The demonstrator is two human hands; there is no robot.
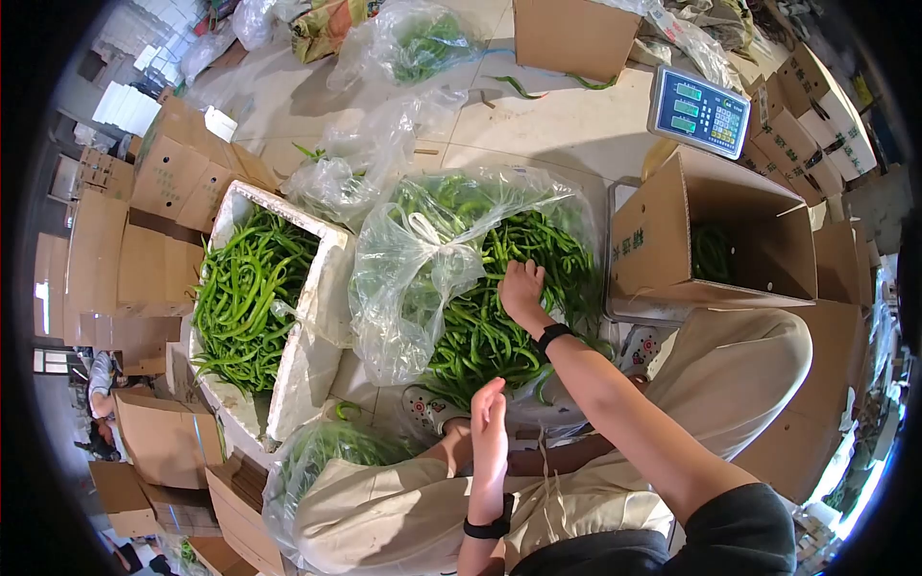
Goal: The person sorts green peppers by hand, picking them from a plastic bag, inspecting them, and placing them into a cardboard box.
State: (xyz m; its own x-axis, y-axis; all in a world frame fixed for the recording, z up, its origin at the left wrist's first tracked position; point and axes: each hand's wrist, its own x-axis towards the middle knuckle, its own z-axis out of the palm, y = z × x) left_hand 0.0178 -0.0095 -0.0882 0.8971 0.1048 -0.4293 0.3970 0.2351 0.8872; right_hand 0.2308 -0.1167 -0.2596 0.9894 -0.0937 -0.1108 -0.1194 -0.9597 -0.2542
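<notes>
Long green chili peppers [499,331] fill a large clear plastic bag [403,317] that lies opened on the floor between my legs. My right hand [523,291] is down on the peppers in the middle of the bag, its fingers bent around some of them; the fingertips are partly hidden. Nearer my body, my left hand [489,422] is raised at the bag's front edge, seen from the side, fingers extended and nothing visible in it. To the left, a white foam box [312,331] holds more green chili peppers [252,302].
On the right, an open cardboard box [653,230] with some peppers inside stands on a scale platform below a digital scale display [699,110]. A bag of peppers [327,461] lies by my left leg. Cardboard boxes [173,173] are stacked at left; loose peppers [519,88] lie on the floor.
</notes>
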